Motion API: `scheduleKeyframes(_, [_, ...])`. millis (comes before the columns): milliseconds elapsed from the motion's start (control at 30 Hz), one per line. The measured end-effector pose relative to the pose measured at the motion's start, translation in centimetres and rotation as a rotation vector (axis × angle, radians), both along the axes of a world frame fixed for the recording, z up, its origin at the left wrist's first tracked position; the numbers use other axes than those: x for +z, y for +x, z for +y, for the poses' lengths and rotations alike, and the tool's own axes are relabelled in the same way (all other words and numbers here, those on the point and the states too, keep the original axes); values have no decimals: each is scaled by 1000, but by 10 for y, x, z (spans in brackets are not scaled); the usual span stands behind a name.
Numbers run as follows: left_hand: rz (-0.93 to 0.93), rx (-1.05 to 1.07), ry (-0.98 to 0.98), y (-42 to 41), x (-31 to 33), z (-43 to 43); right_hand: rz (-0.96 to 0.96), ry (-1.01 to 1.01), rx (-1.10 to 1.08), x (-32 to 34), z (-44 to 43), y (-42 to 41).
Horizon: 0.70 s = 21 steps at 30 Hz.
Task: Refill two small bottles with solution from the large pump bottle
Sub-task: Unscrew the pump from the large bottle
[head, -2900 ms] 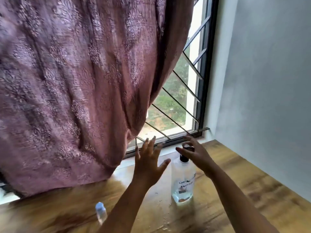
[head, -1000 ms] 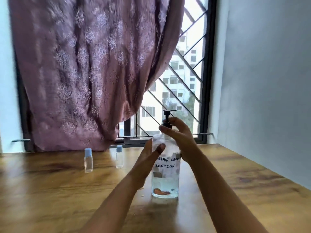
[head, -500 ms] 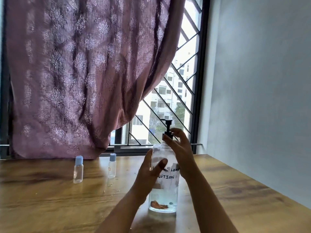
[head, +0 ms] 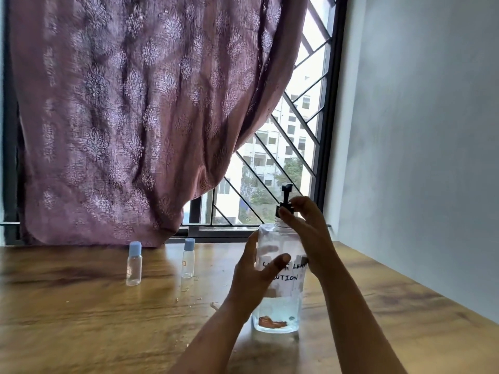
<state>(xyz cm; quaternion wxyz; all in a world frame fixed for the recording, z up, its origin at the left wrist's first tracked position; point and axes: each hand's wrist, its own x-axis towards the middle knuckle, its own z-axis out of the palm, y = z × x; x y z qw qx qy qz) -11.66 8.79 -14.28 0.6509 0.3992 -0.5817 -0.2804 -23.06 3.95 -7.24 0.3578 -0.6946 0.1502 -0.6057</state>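
Large pump bottle stands upright on the wooden bench, a bit right of center. It's clear plastic w/ a white handwritten label; I can read "LUTION", the rest is covered. Liquid is only in the lower part, plus a brownish bit at the bottom, can't tell what it is. Left hand is wrapped round the body from the 9 o'clock side, thumb across the front of the label, fingers round the back (visible thru the plastic). Right hand comes in from 3 o'clock up top, fingertips curled round the black collar of the pump at the neck, and the pump head sticks up above them. The two small ones sit at roughly 10 o'clock from the big one, well apart from it, toward the back of the bench: left small bottle and right small bottle. Both are upright, clear, light blue caps on, near each other but not touching, and I can't tell if there's anything in them. At 12 o'clock a purple patterned curtain covers most of the window, w/ black diagonal bars showing on the right part. Plain pale wall at 3 o'clock.
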Motion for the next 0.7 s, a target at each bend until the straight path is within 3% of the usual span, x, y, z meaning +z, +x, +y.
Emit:
scheduleKeyframes(200, [-57, 63, -28, -2, 0, -2, 64, 52, 47, 4, 10, -6])
scheduleKeyframes(367, [-122, 142, -66, -2, -5, -8, 85, -35, -243, 12, 10, -3])
scheduleKeyframes(567, [-143, 181, -86, 0, -10, -11, 123, 145, -33, 23, 13, -16])
scheduleKeyframes(700, [-157, 222, -91, -2, -10, -13, 161, 102, -142, 23, 17, -6])
